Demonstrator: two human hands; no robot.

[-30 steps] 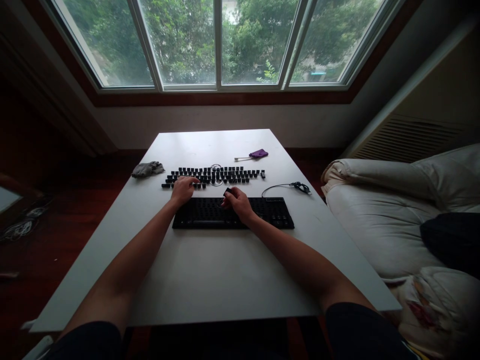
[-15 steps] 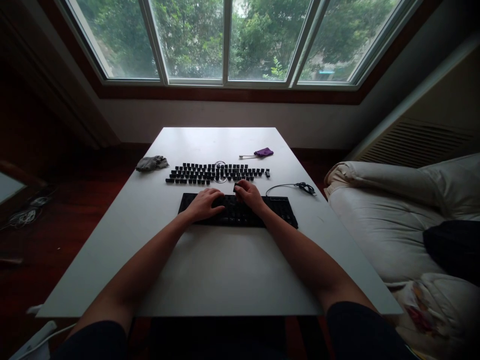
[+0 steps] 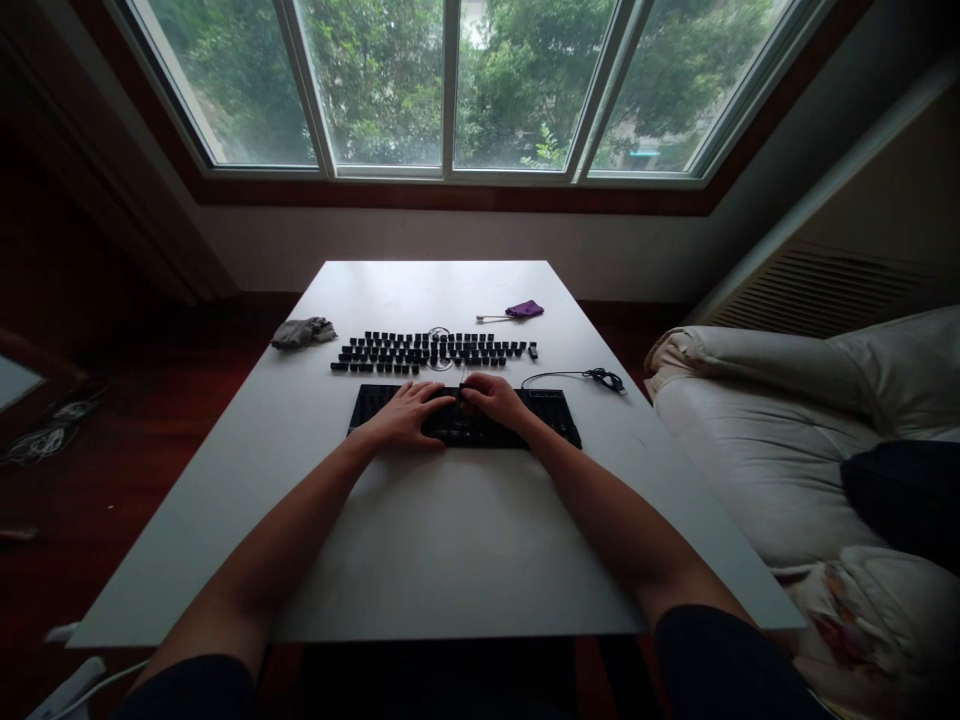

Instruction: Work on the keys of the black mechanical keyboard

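Note:
A black keyboard (image 3: 556,415) lies across the white table in front of me. My left hand (image 3: 403,412) rests on its left-middle part, fingers stretched and apart. My right hand (image 3: 491,397) is pinched at the keyboard's upper middle, with a small black keycap (image 3: 461,387) at its fingertips, partly hidden. Both hands sit close together, their fingertips almost meeting. Beyond the keyboard, several loose black keycaps (image 3: 382,353) stand in rows. A thin wire ring (image 3: 440,366) lies among them.
A grey cloth (image 3: 304,333) lies at the table's left edge. Farther back on the right are a purple cloth (image 3: 524,309) and a thin white stick (image 3: 491,319). A coiled black cable (image 3: 606,379) lies right of the keycaps. A pale sofa (image 3: 757,450) stands beside the table.
My right hand has lowered the keycap from above the keyboard onto its upper middle. The keyboard has shifted slightly left. My left hand stays spread on it.

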